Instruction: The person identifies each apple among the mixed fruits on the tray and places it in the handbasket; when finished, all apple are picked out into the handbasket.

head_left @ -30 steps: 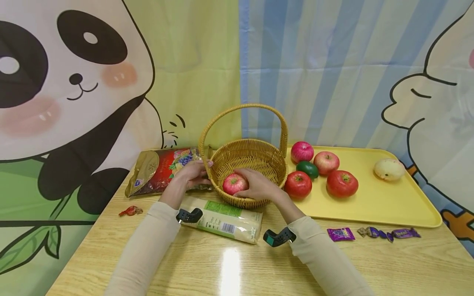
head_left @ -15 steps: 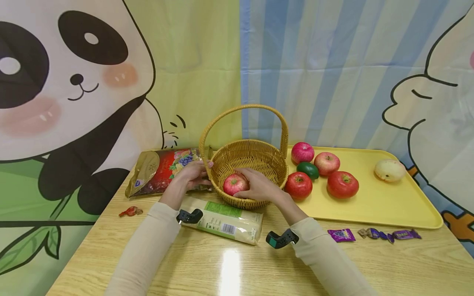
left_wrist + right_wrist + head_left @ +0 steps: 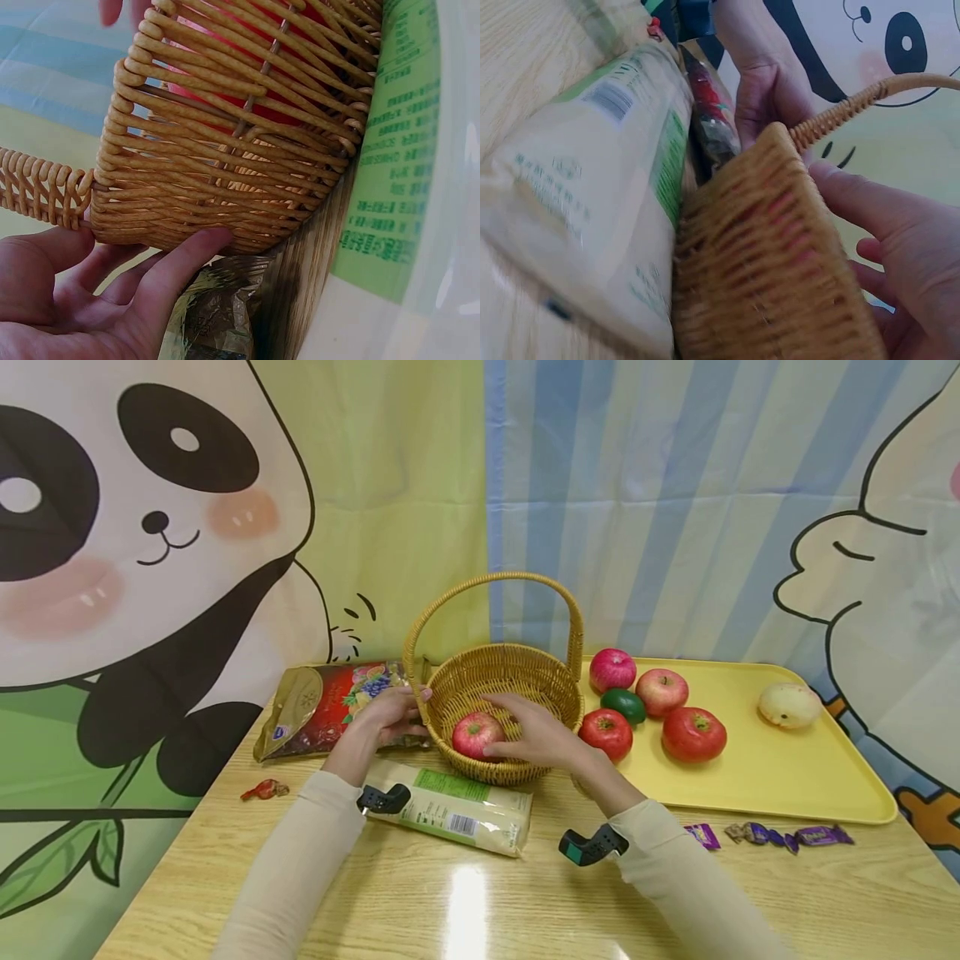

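A red apple (image 3: 477,735) lies inside the wicker basket (image 3: 512,775), near its front left wall. My left hand (image 3: 385,713) holds the basket's left side by the base of the arched handle. In the left wrist view, the thumb of the left hand (image 3: 112,300) is at the rim and a finger lies along the outer weave. My right hand (image 3: 542,735) is over the basket's front right rim, fingers spread and loosely bent, beside the apple. From the right wrist view, the right hand (image 3: 907,240) shows nothing held; the apple is mostly hidden behind the weave.
A cream and green packet (image 3: 457,806) lies before the basket, a red and gold bag (image 3: 322,710) to its left. The yellow tray (image 3: 787,785) bears several red fruits, a green oval item (image 3: 623,704) and a pale fruit (image 3: 789,705). Wrapped candies (image 3: 823,835) lie in front.
The right hand's fingers have come off the apple and spread, and the hand and forearm have shifted right. The apple stays in the basket. The left hand has not moved.
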`<state>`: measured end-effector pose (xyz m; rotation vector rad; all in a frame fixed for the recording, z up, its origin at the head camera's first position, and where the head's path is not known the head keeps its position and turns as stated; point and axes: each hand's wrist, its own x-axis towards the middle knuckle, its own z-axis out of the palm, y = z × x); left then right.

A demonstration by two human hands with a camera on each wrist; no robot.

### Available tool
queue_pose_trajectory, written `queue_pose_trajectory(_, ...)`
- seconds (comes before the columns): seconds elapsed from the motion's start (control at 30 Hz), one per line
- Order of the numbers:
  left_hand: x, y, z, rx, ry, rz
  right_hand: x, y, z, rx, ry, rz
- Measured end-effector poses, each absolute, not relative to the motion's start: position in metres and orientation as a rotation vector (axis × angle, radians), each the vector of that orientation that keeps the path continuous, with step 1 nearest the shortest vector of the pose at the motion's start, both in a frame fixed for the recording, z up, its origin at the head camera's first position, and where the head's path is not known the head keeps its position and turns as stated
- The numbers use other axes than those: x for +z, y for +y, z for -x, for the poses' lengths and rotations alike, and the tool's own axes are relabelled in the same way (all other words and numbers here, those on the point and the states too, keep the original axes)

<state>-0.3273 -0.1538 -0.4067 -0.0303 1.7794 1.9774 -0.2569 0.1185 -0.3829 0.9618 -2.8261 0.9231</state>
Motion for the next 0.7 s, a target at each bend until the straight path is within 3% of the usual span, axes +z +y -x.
queue_pose_trajectory(0.47, -0.407, -0.155, 0.327, 1.968, 1.782, 0.016, -0.374, 0.232, 0.247, 0.793, -2.751, -0.784)
queue_pose_trajectory(0.7, -0.407, -0.155, 0.328, 1.967, 1.785, 0.013, -0.388, 0.269, 0.240, 0.768, -2.813, -0.718)
